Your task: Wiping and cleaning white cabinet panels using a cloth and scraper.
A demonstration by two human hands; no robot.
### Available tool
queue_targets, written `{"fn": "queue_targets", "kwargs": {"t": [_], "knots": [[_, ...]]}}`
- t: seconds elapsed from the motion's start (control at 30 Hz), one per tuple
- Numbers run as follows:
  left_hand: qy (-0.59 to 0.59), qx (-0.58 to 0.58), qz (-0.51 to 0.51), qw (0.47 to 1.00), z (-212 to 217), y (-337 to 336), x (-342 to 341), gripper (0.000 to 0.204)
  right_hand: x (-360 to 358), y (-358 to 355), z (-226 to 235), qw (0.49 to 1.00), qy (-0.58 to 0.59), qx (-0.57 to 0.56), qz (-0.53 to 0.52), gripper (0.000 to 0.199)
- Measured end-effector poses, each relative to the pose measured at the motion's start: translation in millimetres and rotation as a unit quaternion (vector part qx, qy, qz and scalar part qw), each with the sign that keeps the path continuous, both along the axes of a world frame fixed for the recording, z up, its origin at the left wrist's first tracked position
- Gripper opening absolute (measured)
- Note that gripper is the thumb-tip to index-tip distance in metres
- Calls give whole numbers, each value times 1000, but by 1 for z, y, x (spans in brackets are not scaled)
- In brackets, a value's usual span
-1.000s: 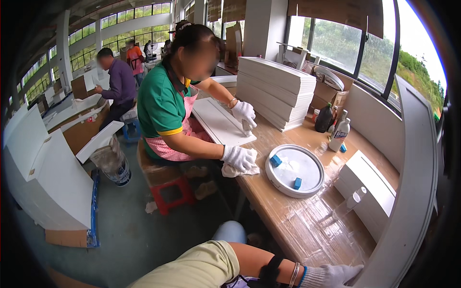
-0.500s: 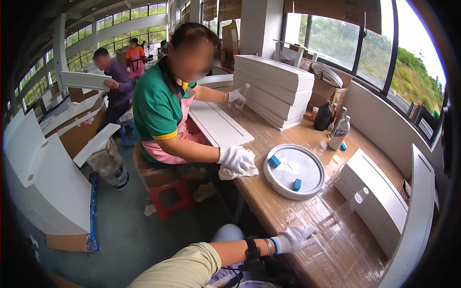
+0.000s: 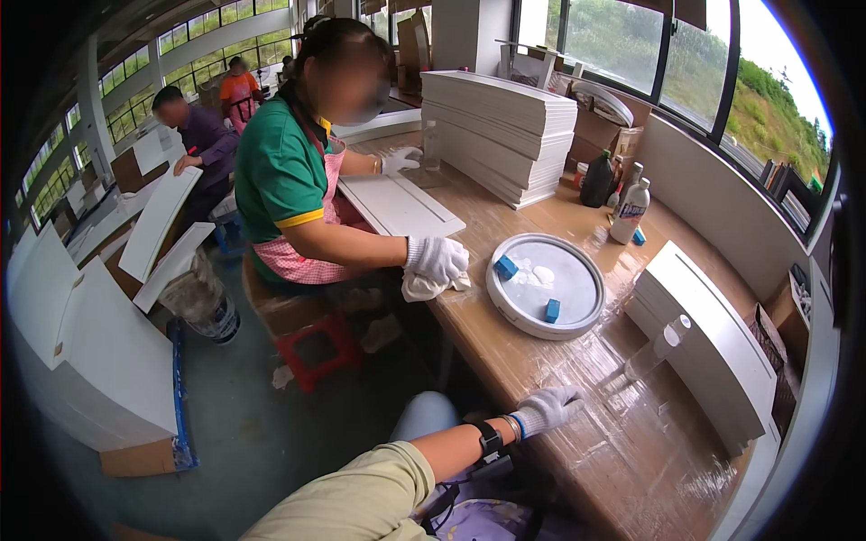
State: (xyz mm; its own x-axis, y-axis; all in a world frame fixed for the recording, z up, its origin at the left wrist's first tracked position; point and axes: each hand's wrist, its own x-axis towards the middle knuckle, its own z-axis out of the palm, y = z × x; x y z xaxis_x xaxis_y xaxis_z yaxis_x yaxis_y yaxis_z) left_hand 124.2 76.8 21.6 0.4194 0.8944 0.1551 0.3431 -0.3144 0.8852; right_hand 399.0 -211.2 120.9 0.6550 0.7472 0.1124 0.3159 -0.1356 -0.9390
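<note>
My left hand (image 3: pixel 550 410), in a white knitted glove, rests over the near edge of the table. Its fingers stretch loosely to the right and nothing shows in them. A dark watch and a bracelet sit on that wrist. Just beyond the fingertips stands a clear plastic bottle (image 3: pixel 657 350). Farther off is a round white lid (image 3: pixel 577 323) with two blue blocks (image 3: pixel 506 268) and a whitish smear on it. Along the lower right rim runs a white panel (image 3: pixel 756 491), partly cut off by the picture's edge. My right hand is out of view.
A stack of white panels (image 3: pixel 699 338) lies at the right; a taller stack (image 3: pixel 505 135) stands farther back. Dark and white bottles (image 3: pixel 631 212) stand near the windows. Across the table's left side, a co-worker (image 3: pixel 293 171) presses a white cloth (image 3: pixel 433 283) beside a panel (image 3: pixel 401 206).
The upright white panel at the right has swung down toward the lower right rim. My left hand has shifted slightly up and left in view. The co-worker's far hand has left the bottle.
</note>
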Motion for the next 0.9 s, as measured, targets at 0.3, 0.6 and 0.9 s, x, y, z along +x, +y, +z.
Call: {"fn": "queue_targets", "kwargs": {"t": [0.3, 0.6, 0.9], "knots": [[5, 15, 23, 1000, 3, -5, -2, 26, 38, -92, 33, 975, -161, 77, -130, 59], [-88, -51, 35, 994, -1, 1, -6, 20, 119, -205, 39, 670, -705, 38, -229, 69], [-115, -117, 26, 986, -6, -1, 0, 16, 164, -208, 40, 876, 211, 378, -213, 31]]}}
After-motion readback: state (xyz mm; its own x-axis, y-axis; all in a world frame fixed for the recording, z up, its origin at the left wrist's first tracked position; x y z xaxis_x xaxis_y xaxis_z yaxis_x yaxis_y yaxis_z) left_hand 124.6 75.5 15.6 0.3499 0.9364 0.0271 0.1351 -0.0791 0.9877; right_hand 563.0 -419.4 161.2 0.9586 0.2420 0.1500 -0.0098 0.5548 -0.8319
